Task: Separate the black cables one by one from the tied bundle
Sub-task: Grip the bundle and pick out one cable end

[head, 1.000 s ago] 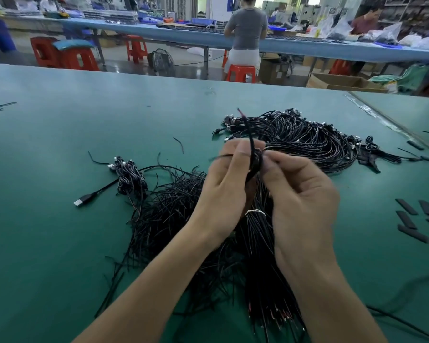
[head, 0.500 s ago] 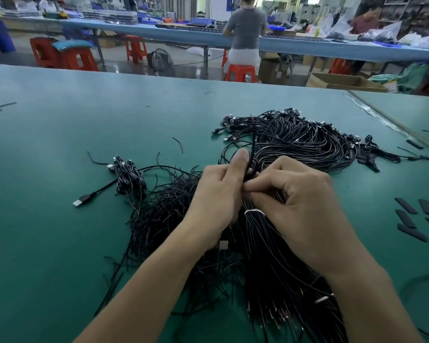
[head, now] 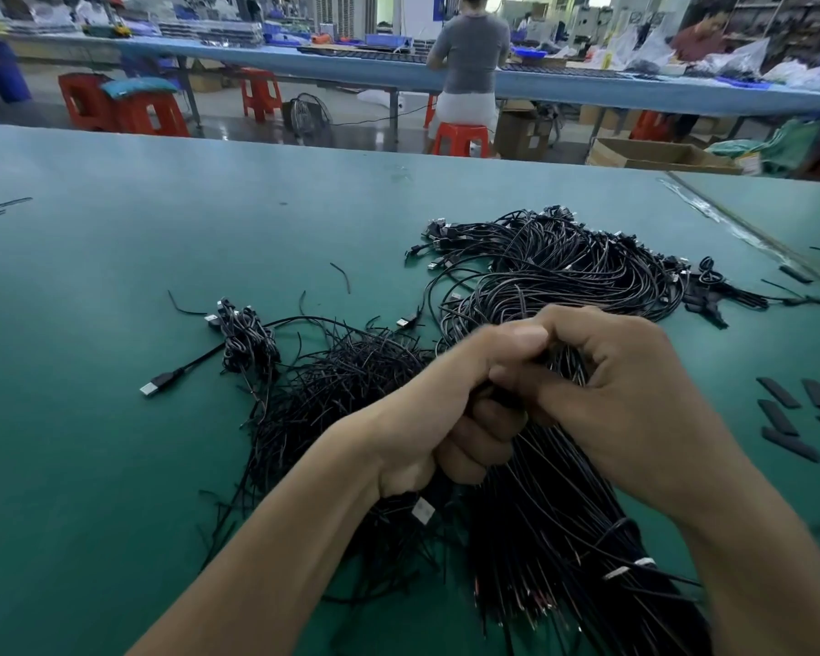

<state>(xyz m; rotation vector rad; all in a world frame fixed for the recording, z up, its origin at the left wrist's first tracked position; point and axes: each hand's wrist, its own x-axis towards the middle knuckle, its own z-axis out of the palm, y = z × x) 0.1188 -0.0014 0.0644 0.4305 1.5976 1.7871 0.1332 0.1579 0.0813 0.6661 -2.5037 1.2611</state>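
Clamping the bundle (head: 564,537) in the curled left hand (head: 446,409) steadies it while the right hand (head: 635,404), fingers curled onto cables (head: 570,366), apparently works one loose

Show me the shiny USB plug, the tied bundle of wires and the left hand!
USB plug (head: 149,389): head view, on its silver metal tip.
tied bundle (head: 555,527): head view, on the black strands near its middle.
left hand (head: 439,409): head view, on the back of the hand gripping the bundle.
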